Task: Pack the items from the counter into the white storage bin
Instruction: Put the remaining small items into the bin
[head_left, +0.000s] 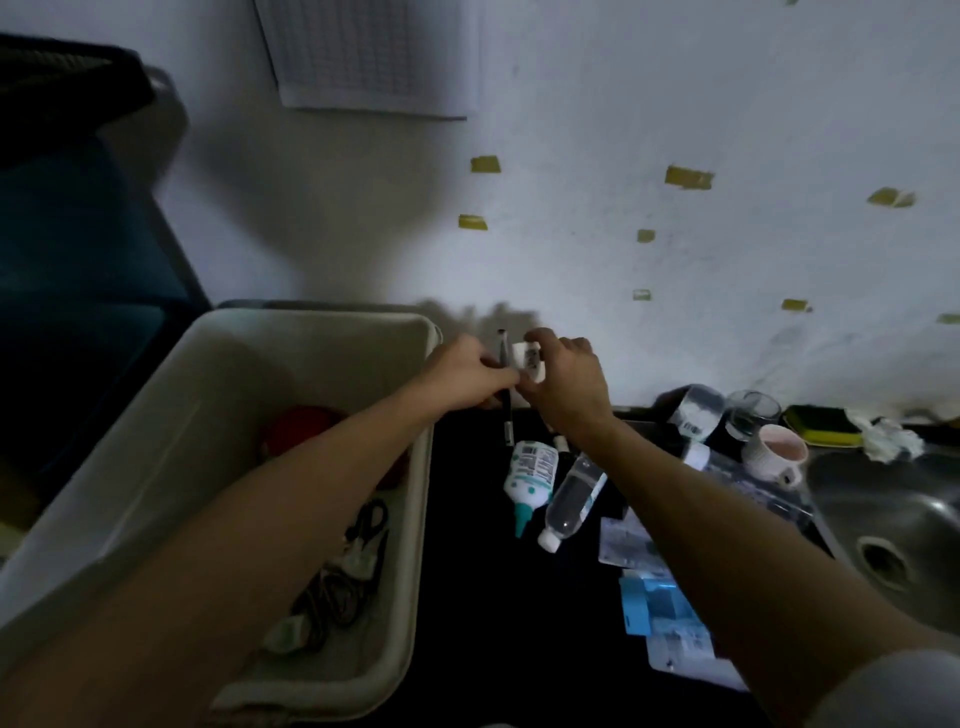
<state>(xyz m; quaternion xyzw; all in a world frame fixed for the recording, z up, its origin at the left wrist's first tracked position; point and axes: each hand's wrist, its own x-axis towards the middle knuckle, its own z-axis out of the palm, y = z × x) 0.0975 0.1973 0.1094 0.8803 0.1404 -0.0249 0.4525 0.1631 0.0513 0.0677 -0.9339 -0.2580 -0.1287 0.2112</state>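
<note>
Your left hand (465, 371) is pinching the black pen (507, 421), your right hand (569, 387) gripping a small white item (527, 358), both just beside the white bin (311, 348).

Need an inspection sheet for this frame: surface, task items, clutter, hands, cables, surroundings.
Surface: dark counter, dimly lit.
Job's things: white storage bin holds a red item; glue bottle, clear bottle and blue package lie on the counter.
Clutter: pink mug, glass and sponge beside the sink.
Grippers: left hand grips a black pen; right hand pinches a small white item in its fingers.
Cables: dark cords lie in the bin.
Surroundings: white wall with yellow tape pieces.
</note>
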